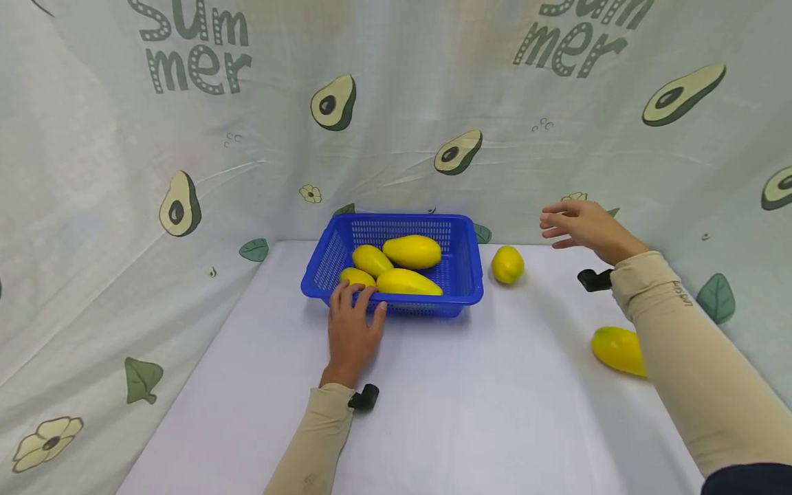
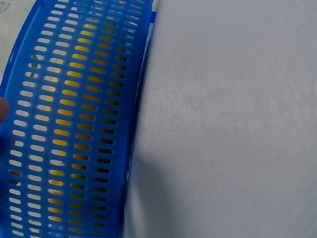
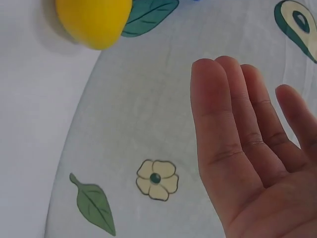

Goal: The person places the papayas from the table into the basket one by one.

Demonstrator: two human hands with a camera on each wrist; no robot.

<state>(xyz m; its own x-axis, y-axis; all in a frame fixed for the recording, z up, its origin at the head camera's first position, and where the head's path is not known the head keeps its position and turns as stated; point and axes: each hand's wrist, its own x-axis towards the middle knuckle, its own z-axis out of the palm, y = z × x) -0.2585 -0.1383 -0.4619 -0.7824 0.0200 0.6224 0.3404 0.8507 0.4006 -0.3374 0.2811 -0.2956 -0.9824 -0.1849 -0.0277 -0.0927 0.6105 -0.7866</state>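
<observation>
A blue plastic basket (image 1: 463, 300) with slotted walls stands at the back middle of the table and holds several yellow mangoes (image 1: 412, 252). My left hand (image 1: 354, 337) grips its front rim near the left corner, fingers over the edge and thumb outside. In the left wrist view the basket wall (image 2: 69, 119) fills the left side, with a fingertip at the frame's edge. My right hand (image 1: 584, 227) is raised at the back right, fingers extended and holding nothing. Left of and below it, a single mango (image 1: 508, 265) lies beside the basket, also seen in the right wrist view.
Another mango (image 1: 619, 350) lies at the right of the white table (image 1: 482, 399), partly hidden by my right forearm. A cloth (image 1: 396, 158) printed with avocados, leaves and flowers hangs behind and along the sides.
</observation>
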